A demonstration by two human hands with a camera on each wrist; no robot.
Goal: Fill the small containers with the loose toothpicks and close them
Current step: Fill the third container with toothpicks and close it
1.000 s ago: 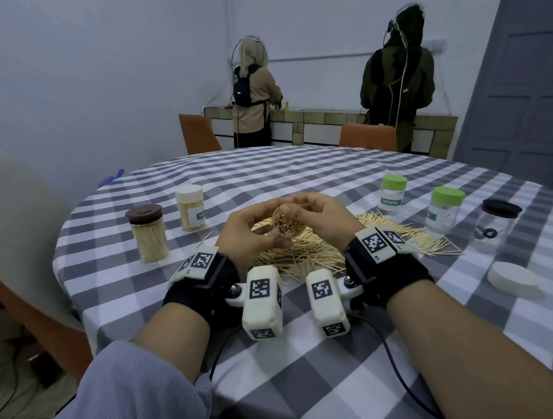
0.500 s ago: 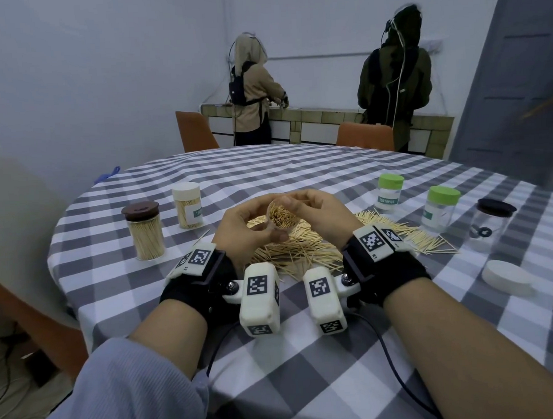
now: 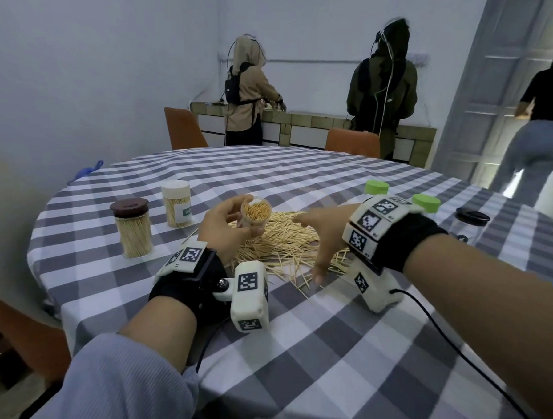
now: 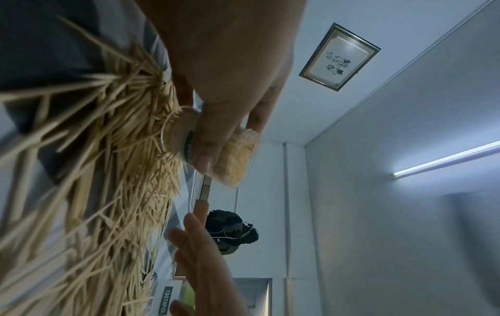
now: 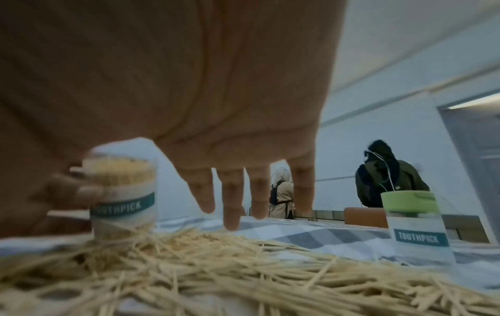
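My left hand (image 3: pixel 228 226) grips a small clear container (image 3: pixel 255 213) packed with toothpicks, lidless, just above the loose toothpick pile (image 3: pixel 283 244). The left wrist view shows the same container (image 4: pixel 230 158) between thumb and fingers. In the right wrist view it is the labelled container (image 5: pixel 123 192) at the left. My right hand (image 3: pixel 318 239) hovers over the pile's right side, fingers spread and straight, holding nothing. Its fingers (image 5: pixel 232 205) point down toward the toothpicks (image 5: pixel 216 267).
A brown-lidded jar (image 3: pixel 132 228) and a white-lidded jar (image 3: pixel 176 203), both filled, stand at the left. Two green-lidded containers (image 3: pixel 426 203) and a black-lidded jar (image 3: pixel 472 216) stand at the right. Orange chairs and three people are beyond the checked table (image 3: pixel 308 351).
My right hand has let go of the container and moved right, opening over the pile. The left hand now holds the container alone. The camera has shifted, and a third person appeared at the right.
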